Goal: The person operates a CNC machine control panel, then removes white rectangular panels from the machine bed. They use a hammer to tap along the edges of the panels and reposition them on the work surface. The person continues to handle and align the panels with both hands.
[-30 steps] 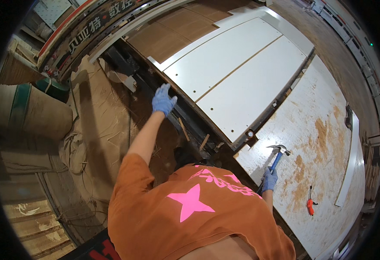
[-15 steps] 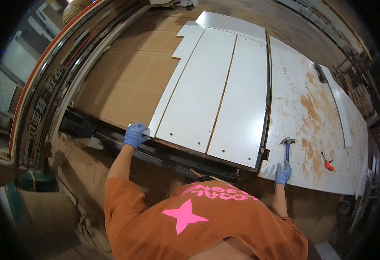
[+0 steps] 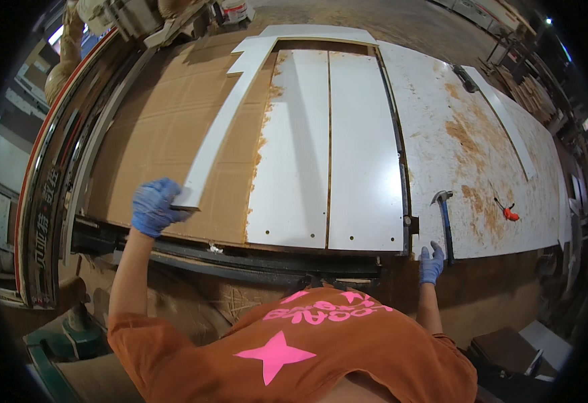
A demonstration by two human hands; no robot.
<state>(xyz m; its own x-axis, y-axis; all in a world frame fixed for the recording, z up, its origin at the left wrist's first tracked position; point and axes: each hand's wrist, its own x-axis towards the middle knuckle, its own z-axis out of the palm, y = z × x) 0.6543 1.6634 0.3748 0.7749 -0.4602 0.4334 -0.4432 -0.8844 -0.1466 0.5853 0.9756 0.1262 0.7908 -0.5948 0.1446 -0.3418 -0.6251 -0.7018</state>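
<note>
Left hand grips white strip (smooth)

Two white panels lie side by side on the table, parted by a narrow seam, with brown cardboard sheeting spread to their left. To the right a larger white board shows rust-brown stains, and a small red tool lies on it near a slim white batten. A green machine base stands at the lower left.
</note>
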